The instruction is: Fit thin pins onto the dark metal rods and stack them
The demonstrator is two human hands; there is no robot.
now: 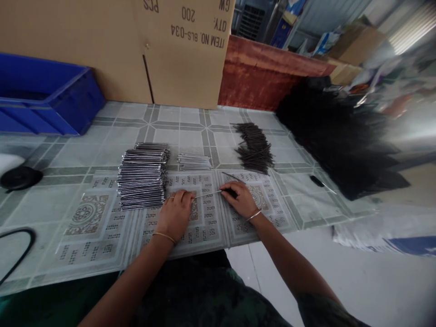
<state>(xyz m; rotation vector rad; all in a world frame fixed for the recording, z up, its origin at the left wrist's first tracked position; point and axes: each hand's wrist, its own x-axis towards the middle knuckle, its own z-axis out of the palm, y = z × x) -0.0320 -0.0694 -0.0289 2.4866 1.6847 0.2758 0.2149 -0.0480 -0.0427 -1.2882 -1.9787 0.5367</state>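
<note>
A thin pale rod (pixel 207 195) spans the gap between my two hands, low over the patterned mat. My left hand (pixel 175 213) is closed on its left end, fingers bent together. At the other end, my right hand (pixel 239 197) pinches the rod, with something dark partly hidden under the fingers. A loose dark stick (pixel 233 176) lies just beyond my right fingers. Left of my left hand is a thick stack of silver-and-black rods (pixel 143 177). A smaller bundle of pale rods (pixel 195 161) lies ahead, and a heap of dark thin sticks (pixel 254 147) sits farther right.
A blue bin (pixel 78 97) stands at the back left before a large cardboard sheet (pixel 184 68). Black material (pixel 334 131) is heaped along the right side. A black round object (pixel 21 177) and a black cable (pixel 32 234) are on the left of the table.
</note>
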